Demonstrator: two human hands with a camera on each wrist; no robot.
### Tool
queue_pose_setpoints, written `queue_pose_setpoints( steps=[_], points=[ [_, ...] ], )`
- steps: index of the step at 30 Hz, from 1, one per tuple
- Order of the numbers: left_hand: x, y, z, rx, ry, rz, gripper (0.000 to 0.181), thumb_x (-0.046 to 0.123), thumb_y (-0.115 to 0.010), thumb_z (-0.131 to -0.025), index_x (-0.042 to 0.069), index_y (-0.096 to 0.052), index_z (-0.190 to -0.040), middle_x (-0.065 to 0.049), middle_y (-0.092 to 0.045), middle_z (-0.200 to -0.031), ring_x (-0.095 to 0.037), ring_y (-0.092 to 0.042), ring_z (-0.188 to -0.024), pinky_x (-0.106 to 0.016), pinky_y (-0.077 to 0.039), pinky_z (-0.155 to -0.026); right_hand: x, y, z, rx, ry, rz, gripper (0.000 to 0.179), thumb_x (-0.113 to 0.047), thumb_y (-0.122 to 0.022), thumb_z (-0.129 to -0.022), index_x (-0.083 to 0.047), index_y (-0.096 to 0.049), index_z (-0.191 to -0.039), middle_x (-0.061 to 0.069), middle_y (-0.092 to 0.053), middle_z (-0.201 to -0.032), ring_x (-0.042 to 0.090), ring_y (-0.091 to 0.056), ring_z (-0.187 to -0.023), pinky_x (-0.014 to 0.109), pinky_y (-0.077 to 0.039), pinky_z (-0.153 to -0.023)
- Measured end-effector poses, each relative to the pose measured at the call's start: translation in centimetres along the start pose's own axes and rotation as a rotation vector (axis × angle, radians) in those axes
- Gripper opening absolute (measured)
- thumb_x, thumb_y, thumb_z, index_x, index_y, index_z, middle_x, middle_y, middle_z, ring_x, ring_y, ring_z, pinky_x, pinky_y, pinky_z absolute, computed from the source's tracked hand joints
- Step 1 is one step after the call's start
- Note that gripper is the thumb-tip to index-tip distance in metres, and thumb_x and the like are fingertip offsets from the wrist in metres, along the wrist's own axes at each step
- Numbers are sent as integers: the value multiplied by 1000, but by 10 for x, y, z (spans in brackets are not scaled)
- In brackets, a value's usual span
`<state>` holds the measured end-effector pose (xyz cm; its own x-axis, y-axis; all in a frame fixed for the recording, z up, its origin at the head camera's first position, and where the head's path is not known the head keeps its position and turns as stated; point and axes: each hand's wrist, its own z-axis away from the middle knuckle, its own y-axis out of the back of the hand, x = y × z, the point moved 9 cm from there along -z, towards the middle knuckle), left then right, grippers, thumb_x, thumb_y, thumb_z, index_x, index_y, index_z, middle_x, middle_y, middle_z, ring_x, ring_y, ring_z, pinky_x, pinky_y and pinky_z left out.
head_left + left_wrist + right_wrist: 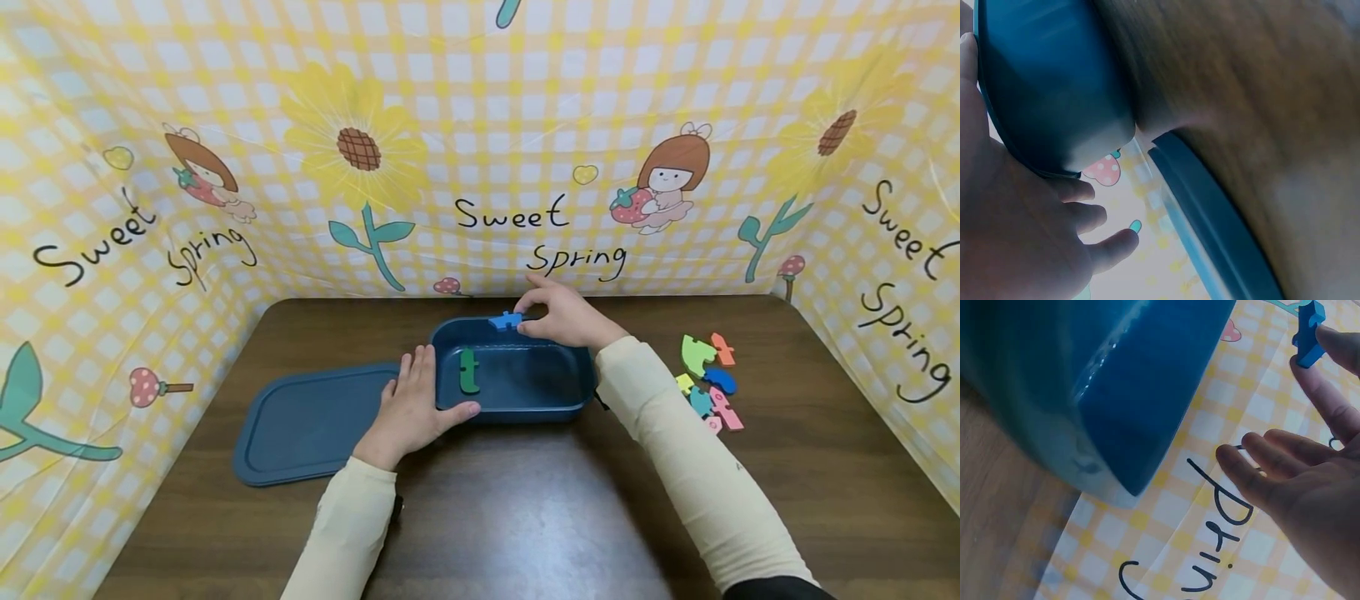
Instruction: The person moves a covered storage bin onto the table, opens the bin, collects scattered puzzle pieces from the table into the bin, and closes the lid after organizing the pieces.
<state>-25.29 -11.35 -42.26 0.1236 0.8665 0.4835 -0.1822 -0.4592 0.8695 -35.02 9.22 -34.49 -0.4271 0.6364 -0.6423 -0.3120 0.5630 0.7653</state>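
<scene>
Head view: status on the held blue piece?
Right hand pinching blue piece near far rim of box. Left hand at box's left end. Green piece inside box; nothing seen blocking.

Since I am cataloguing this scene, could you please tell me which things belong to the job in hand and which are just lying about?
In the job:
blue piece, pinched by the right hand
box, the left hand at its rim
green piece inside
loose pieces, likely

Lying about:
lid, seemingly
printed cloth behind
</scene>
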Motion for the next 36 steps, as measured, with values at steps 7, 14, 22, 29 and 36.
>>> queue_pose_setpoints(
  steps=[7,14,22,29,36],
  points=[
    [0,-1,-1,3,2,-8,120,71,-63,-86,2,0,-162,-19,-1,-168,-40,3,-152,-69,-9,-113,-6,-1,-5,2,1,16,23,-24,-74,-92,-12,-74,-111,14,-23,-165,38,-23,-149,55,-27,-115],
    [1,-4,0,-3,-2,3,120,71,-63,-87,3,1,-162,-19,-1,-168,-40,3,-152,-69,-8,-113,-9,-7,-13,-9,-3,30,22,-23,-74,-92,-10,-74,-110,17,-23,-164,38,-23,-149,53,-25,-116],
    [0,-2,0,2,-8,-6,120,71,-63,-87,2,0,-161,-18,0,-168,-40,2,-152,-69,-9,-113,-11,-16,-25,-19,-29,43,20,-24,-75,-92,-12,-75,-108,14,-21,-165,37,-20,-150,53,-21,-118],
    [1,0,1,-3,2,0,120,71,-64,-86,2,0,-161,-19,-2,-167,-40,2,-152,-68,-9,-114,-6,-19,-29,-22,-53,59,17,-23,-76,-92,-14,-75,-106,15,-22,-165,38,-19,-150,54,-19,-118],
    [1,1,1,-7,-1,6,119,70,-63,-88,3,1,-162,-19,-2,-168,-40,3,-152,-69,-8,-114,0,-31,-34,-34,-49,65,16,-24,-78,-90,-16,-76,-104,18,-22,-164,39,-13,-151,56,-16,-118]
  ],
)
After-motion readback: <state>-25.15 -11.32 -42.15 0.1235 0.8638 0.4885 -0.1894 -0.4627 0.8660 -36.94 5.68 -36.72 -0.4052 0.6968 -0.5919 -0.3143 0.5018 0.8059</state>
